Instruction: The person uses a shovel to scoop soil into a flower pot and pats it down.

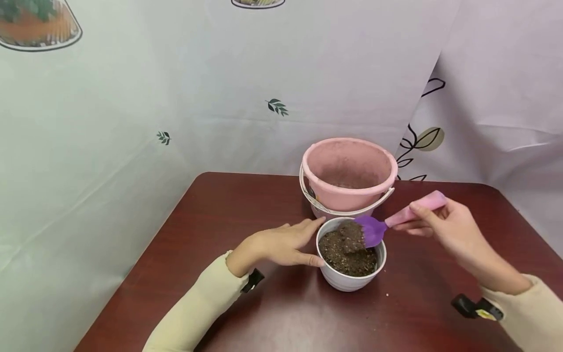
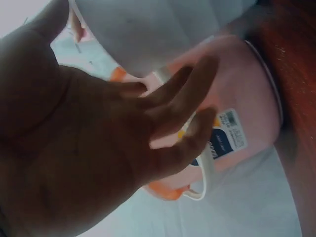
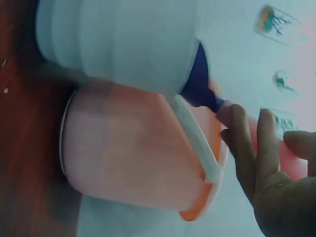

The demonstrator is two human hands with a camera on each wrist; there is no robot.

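Observation:
A white pot (image 1: 347, 282) full of dark soil (image 1: 338, 249) stands on the table. My right hand (image 1: 453, 234) grips the pink handle of a small trowel (image 1: 374, 231), whose purple blade carries soil over the pot's right part. In the right wrist view the trowel's blade (image 3: 200, 81) shows past the pot's rim, and the fingers curl round the handle. My left hand (image 1: 281, 244) lies against the pot's left side with fingers extended, thumb at the front and fingertips near the back rim. The left wrist view shows this hand (image 2: 98, 133) beside the pot (image 2: 163, 34).
Right behind the pot stands a pink bucket (image 1: 352, 195) with its white handle (image 1: 338, 213) hanging down in front. A few crumbs lie on the dark red table (image 1: 237, 205) to the pot's right. Printed cloth (image 1: 228, 88) hangs behind and at the sides.

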